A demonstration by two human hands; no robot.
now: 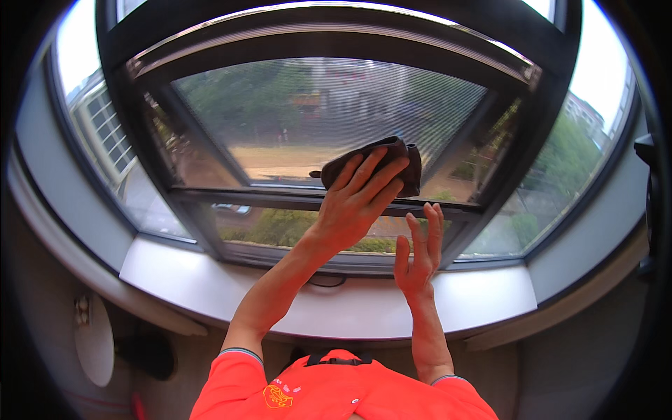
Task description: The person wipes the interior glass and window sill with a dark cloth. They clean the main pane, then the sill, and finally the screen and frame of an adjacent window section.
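Observation:
My left hand [362,202] lies flat over a folded dark cloth [413,170], its fingers spread across it. The cloth is against the fine mesh screen [273,115] of the window, just above the dark horizontal frame bar [252,198]. A small loop or tab sticks out from the cloth's left end. To the right and lower, my right hand [420,257] is raised with its fingers extended and holds nothing. Its fingertips appear close to the frame bar; whether they touch it I cannot tell.
A white windowsill [362,312] runs below the window, with a black cable loop [328,284] near its back edge. Angled glass panes flank the screen. A round white tabletop [94,346] stands low at left. A dark object [648,205] juts in at the right rim.

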